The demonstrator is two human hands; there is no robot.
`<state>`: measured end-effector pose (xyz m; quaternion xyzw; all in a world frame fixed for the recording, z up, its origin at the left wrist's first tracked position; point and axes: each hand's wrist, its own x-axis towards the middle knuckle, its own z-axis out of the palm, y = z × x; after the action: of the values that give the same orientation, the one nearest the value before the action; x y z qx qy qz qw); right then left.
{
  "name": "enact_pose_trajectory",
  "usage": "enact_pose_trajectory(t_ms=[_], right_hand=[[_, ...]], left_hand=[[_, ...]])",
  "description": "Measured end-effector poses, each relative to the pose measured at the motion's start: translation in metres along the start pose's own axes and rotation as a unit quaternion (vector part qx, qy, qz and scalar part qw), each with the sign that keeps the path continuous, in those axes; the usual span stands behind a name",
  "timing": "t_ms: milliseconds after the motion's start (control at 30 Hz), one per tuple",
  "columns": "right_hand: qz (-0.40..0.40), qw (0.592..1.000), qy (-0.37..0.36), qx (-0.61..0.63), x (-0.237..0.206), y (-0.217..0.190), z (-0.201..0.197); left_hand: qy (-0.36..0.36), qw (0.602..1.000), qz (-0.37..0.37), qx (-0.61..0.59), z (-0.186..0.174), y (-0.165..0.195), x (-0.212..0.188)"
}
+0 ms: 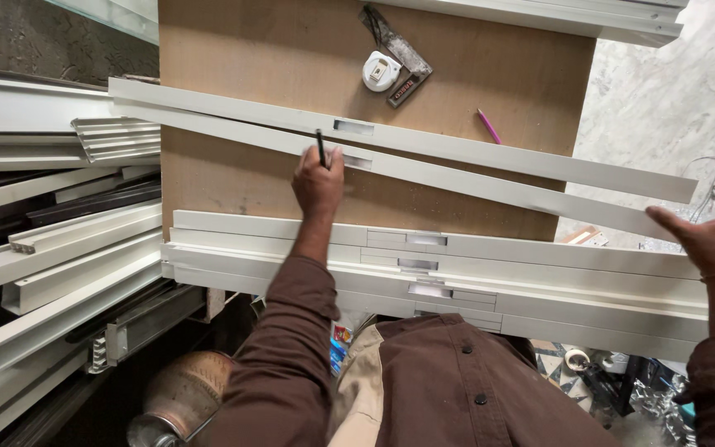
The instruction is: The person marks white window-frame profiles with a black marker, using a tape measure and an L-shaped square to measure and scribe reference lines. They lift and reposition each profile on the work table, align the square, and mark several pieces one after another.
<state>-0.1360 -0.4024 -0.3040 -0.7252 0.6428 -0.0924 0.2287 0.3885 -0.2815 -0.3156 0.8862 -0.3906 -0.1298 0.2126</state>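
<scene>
The left hand, arm extended at frame centre, is pinching a thin black pencil against two long white aluminium strips crossing the brown board. The right hand is hovering spread at the right edge.

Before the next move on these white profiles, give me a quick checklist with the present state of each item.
1. Pencil in left hand: ok, tip at the slot of the second profile.
2. Right hand steadying that profile's far end: cannot tell; fingers open, contact unclear.
3. Profile lying flat on the board: ok.
4. Tape measure and square within view: ok, on the board, untouched.
5. Stacked profiles at the near edge: ok, lying together.
</scene>
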Motion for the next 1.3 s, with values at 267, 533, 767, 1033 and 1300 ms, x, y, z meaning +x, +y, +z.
enact_pose_trajectory(t_ms=[267, 533, 767, 1033, 1300], right_hand=[[-0.250, 0.941, -0.057, -0.222, 0.010, -0.072, 0.032], [-0.201, 0.920, -0.077, -0.326, 0.021, -0.034, 0.014], [-0.204, 0.866, -0.031, -0.456, 0.026, 0.043, 0.007], [-0.200, 0.944, -0.023, -0.262, 0.009, 0.049, 0.019], [-0.251, 0.905, -0.037, -0.341, -0.015, -0.011, 0.027]], left_hand=[[-0.232, 0.871, 0.325, 0.287, -0.032, 0.005, 0.071], [-0.236, 0.881, 0.333, 0.240, -0.019, 0.003, 0.061], [-0.233, 0.892, 0.369, 0.121, 0.035, 0.003, 0.004], [-0.230, 0.900, 0.354, 0.108, 0.038, -0.042, -0.012], [-0.213, 0.902, 0.364, 0.097, 0.031, -0.050, -0.015]])
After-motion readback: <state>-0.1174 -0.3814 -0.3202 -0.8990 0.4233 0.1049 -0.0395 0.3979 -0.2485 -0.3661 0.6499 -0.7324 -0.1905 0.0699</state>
